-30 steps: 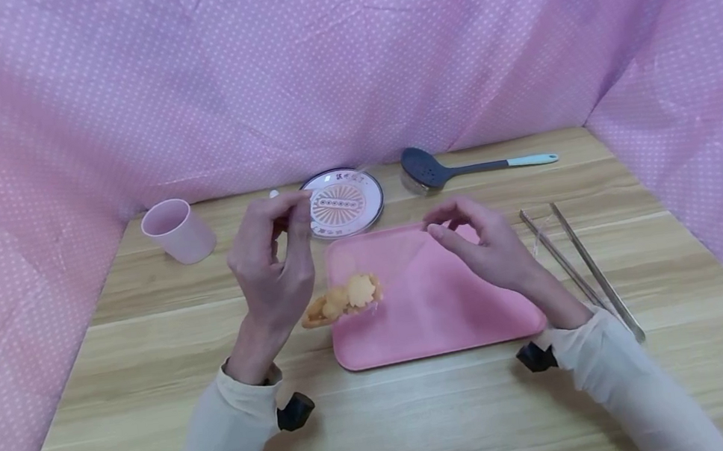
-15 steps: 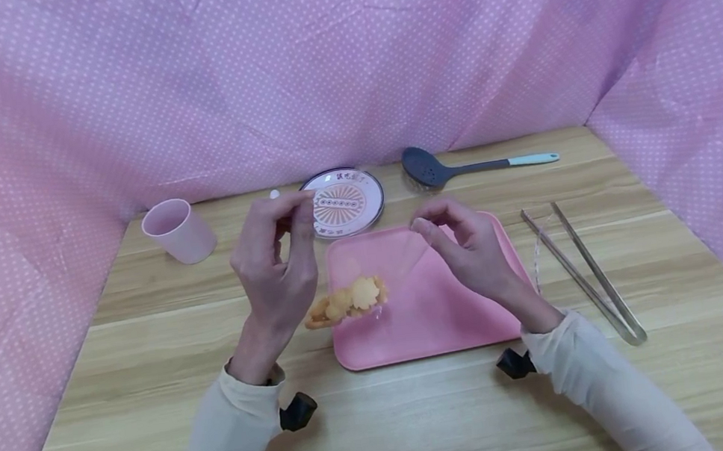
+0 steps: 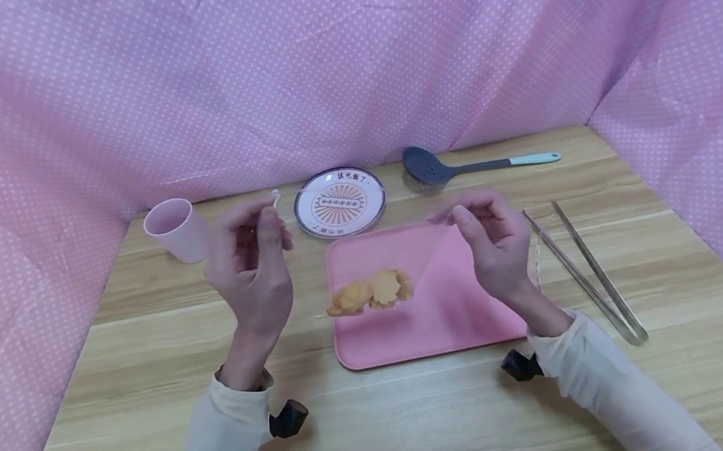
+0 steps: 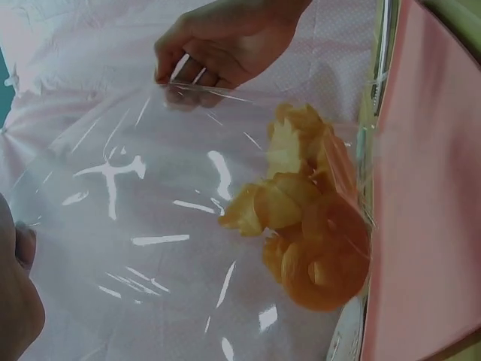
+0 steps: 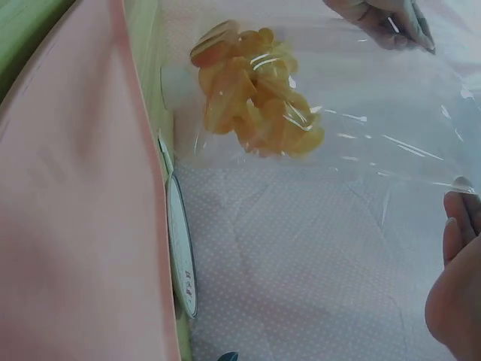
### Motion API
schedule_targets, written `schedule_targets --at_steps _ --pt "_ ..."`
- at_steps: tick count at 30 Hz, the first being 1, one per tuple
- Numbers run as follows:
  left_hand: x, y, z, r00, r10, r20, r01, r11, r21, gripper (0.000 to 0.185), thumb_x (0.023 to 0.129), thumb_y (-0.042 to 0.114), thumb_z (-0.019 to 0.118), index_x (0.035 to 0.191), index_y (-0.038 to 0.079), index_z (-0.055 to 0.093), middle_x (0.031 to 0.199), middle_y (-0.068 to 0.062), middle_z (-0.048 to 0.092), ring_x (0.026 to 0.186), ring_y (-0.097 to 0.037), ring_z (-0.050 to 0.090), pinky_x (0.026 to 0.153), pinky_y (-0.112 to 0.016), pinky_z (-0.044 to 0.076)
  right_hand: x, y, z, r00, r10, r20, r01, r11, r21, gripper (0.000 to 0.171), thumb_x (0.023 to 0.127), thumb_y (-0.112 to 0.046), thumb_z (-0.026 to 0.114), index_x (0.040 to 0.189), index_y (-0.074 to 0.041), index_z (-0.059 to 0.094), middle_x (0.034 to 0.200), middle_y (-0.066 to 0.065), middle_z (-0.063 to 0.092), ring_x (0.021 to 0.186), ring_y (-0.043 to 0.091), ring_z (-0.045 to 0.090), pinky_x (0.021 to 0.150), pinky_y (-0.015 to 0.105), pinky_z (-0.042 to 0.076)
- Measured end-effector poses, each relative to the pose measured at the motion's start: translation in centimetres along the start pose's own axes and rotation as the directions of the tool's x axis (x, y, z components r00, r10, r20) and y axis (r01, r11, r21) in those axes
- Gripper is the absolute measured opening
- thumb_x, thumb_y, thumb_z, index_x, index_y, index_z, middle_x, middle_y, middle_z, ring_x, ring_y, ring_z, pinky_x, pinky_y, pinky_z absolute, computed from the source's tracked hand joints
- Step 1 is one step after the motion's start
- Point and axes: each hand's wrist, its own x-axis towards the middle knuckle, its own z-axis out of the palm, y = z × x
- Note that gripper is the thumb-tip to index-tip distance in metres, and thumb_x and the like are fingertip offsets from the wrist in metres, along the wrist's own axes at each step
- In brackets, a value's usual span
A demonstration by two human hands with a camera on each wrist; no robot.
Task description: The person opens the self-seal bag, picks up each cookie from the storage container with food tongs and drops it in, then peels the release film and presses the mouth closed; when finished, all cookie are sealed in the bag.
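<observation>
A clear plastic bag (image 3: 399, 255) hangs stretched between both hands above the pink tray (image 3: 460, 315). Orange flower-shaped snacks (image 3: 373, 292) sag in its bottom. My left hand (image 3: 270, 225) pinches the bag's left top edge, and my right hand (image 3: 458, 215) pinches its right top edge. In the left wrist view the snacks (image 4: 308, 226) lie bunched in the film, with the right hand (image 4: 225, 45) beyond. In the right wrist view the snacks (image 5: 252, 90) hang beside the tray (image 5: 68, 210), with the left hand (image 5: 383, 19) at the far edge.
On the wooden table stand a pink cup (image 3: 174, 230) at back left, a patterned plate (image 3: 340, 202) behind the tray, a dark slotted spoon (image 3: 436, 167) at the back, and metal tongs (image 3: 587, 273) right of the tray. Pink dotted cloth walls the table.
The hands have drawn apart, the left going left and the right going right, pulling the bag wider. The snacks have shifted right, further over the tray.
</observation>
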Motion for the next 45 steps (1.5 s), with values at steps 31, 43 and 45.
schedule_targets --at_steps 31,43,45 --pt "0.2 -0.5 -1.0 0.991 -0.121 0.065 0.13 0.978 -0.162 0.026 0.099 0.003 0.068 0.1 -0.021 0.057 0.077 -0.004 0.065 0.061 -0.011 0.061 0.056 -0.023 0.052 1.5 -1.7 0.0 0.997 0.064 -0.047 -0.064 0.998 0.006 0.013 0.097 0.008 0.059 0.098 0.02 0.054 0.078 0.01 0.072 0.068 0.017 0.072 0.068 0.028 0.057" --pt "1.3 -0.4 -1.9 0.962 -0.125 0.241 0.189 0.947 -0.26 0.035 0.099 0.012 0.072 0.102 -0.02 0.057 0.08 -0.008 0.069 0.063 -0.016 0.065 0.06 -0.027 0.055 1.9 -2.2 -0.3 0.994 0.063 -0.093 -0.057 0.997 0.059 0.011 0.094 0.011 0.06 0.096 0.021 0.056 0.079 0.013 0.071 0.067 0.018 0.07 0.064 0.028 0.056" --pt "1.5 -0.4 -2.0 0.955 -0.137 0.262 0.208 0.941 -0.267 0.032 0.099 0.009 0.071 0.103 -0.019 0.058 0.081 -0.009 0.07 0.064 -0.017 0.066 0.061 -0.027 0.056 2.0 -2.3 -0.4 0.994 0.067 -0.091 -0.06 0.996 0.07 0.012 0.094 0.011 0.061 0.097 0.021 0.056 0.079 0.014 0.072 0.067 0.019 0.07 0.063 0.028 0.056"
